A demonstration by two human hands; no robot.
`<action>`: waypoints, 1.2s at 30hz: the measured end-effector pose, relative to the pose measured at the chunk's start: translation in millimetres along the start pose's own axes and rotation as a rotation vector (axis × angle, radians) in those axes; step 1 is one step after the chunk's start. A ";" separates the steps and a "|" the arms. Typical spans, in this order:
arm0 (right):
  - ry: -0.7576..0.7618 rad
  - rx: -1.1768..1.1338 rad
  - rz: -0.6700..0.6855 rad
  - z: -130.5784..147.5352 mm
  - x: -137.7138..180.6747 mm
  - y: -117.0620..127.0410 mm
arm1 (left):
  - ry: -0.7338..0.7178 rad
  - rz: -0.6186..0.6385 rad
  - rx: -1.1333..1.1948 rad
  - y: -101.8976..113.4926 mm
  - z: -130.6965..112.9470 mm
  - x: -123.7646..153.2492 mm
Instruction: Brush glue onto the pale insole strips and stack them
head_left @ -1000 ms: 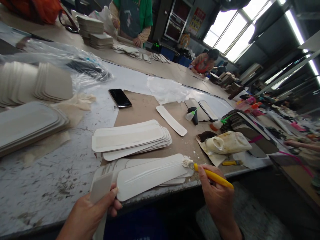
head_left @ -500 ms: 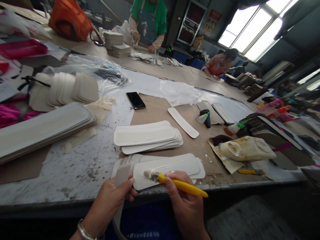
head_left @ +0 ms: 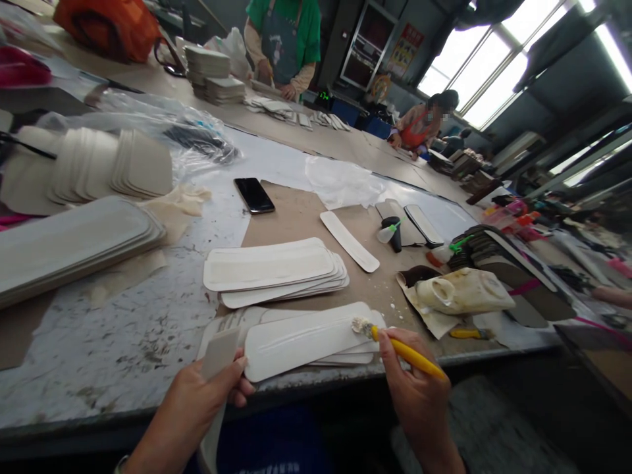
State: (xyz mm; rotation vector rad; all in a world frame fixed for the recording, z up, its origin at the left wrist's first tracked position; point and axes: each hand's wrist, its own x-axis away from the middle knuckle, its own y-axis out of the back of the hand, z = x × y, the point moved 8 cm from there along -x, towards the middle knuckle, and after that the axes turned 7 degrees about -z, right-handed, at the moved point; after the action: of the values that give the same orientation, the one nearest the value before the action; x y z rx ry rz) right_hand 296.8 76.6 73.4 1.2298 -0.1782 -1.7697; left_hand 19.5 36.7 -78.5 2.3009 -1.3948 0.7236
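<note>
My right hand (head_left: 417,388) is closed around the yellow handle of a brush (head_left: 412,355). The brush's pale, coated bristles rest on the right end of a long white panel with rounded corners (head_left: 301,345). Wet-looking streaks run along that panel, which lies on a fanned pile of similar pieces at the table's near edge. A greyish strip (head_left: 220,352) is gripped in my left hand (head_left: 205,398), its lower end hanging below the table. The left fingertips are at the panel's left end; whether they pinch it I cannot tell.
Just behind lies a stack of white panels (head_left: 269,266), with a single panel (head_left: 349,241) to its right. A phone (head_left: 253,195) lies farther back. At right are a cut-open plastic bottle (head_left: 464,291) and another yellow-handled brush (head_left: 467,334). Co-workers stand across the table.
The brush has moved right along the panel, from near its left part to its right end. My left hand keeps the strip. The whole view has shifted a little.
</note>
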 end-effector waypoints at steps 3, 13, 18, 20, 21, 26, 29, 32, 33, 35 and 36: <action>-0.105 -0.127 0.032 14.3 5.2 -12.4 | -0.011 0.012 0.006 -1.9 1.7 -1.9; -0.095 -0.249 0.124 34.2 13.2 -46.6 | -0.020 -0.062 0.048 1.5 -15.6 15.6; 0.013 0.045 -0.016 -18.4 -7.5 3.3 | -0.013 -0.054 0.041 -1.2 -14.8 15.3; 0.041 0.102 -0.019 -24.9 -10.7 12.1 | -0.017 -0.045 0.027 -1.2 -11.8 12.3; 0.053 0.116 -0.016 -25.1 -11.3 14.2 | -0.018 -0.038 0.015 -0.8 -10.1 10.6; 0.057 0.096 -0.041 -13.1 -12.1 19.6 | -0.171 0.021 -0.206 3.1 -23.3 12.1; 0.019 0.036 -0.036 -1.4 -14.9 18.4 | -0.270 -0.071 -0.296 14.7 -46.0 23.2; -0.034 -0.130 0.079 19.5 -16.0 3.6 | -0.190 0.055 -0.139 9.1 -54.6 35.9; -0.058 -0.203 0.131 28.8 -14.9 -4.1 | -0.134 0.143 -0.071 2.8 -54.0 41.1; -0.113 -0.338 0.236 48.5 -10.2 -22.8 | -0.047 0.317 0.027 -11.1 -53.3 53.8; -0.133 -0.396 0.294 58.8 -6.6 -34.0 | -0.025 0.385 0.047 -17.2 -53.5 60.2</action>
State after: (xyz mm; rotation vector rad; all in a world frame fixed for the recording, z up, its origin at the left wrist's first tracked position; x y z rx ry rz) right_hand 229.8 78.5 86.8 0.7609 -0.0743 -1.5374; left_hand 45.0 30.5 -0.5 2.1016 -1.8777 0.8457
